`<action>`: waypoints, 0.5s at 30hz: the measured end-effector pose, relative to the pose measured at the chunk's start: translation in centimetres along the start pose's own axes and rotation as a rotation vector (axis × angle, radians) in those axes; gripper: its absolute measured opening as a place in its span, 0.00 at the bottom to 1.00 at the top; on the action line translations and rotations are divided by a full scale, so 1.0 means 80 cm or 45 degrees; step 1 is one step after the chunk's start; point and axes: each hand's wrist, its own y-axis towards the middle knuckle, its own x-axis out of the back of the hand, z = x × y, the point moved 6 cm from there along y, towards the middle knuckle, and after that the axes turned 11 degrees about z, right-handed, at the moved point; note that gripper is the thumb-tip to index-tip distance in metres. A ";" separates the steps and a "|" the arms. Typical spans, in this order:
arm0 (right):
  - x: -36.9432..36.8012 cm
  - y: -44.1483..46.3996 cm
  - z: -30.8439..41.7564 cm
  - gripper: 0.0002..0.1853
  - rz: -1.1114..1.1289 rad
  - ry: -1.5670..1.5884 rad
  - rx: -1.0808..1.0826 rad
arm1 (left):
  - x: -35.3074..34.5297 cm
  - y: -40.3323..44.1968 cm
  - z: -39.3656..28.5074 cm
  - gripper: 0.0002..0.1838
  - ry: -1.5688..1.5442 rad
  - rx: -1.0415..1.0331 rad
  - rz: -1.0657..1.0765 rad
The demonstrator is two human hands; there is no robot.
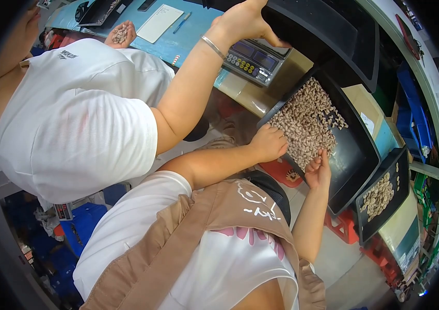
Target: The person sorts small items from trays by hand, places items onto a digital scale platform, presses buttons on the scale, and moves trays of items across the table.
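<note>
A large black tray (348, 170) holds a wide heap of small brownish-grey pieces (304, 119); their kind is too small to make out. My left hand (270, 143) rests at the tray's near left edge, fingers curled in against the heap. Whatever may be inside those fingers is hidden. At the heap's lower border is my right hand (318, 170), its fingers partly bent and apart, one stretched towards the pieces. I see nothing held in it.
A co-worker's hand (242, 23) reaches over a digital scale (253, 61) beside another black tray (328, 31). The co-worker's other hand (121, 35) holds similar pieces. A smaller tray (397, 194) carries pale round pieces. A notebook (160, 23) and pen (181, 23) lie behind.
</note>
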 end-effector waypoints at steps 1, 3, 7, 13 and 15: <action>0.001 0.000 -0.001 0.12 -0.008 0.006 0.001 | 0.000 0.000 0.000 0.08 0.000 -0.001 0.002; 0.003 -0.001 -0.003 0.11 -0.007 0.010 -0.003 | 0.001 0.000 -0.001 0.08 0.003 -0.007 -0.010; 0.007 0.001 -0.006 0.10 0.035 0.004 -0.013 | -0.002 0.001 0.002 0.08 -0.005 0.007 0.005; 0.006 0.002 -0.006 0.14 0.063 -0.005 0.038 | -0.003 -0.001 0.003 0.08 -0.035 0.013 -0.029; 0.014 0.004 -0.006 0.19 0.119 0.011 0.052 | -0.001 0.000 0.003 0.07 -0.056 0.029 -0.008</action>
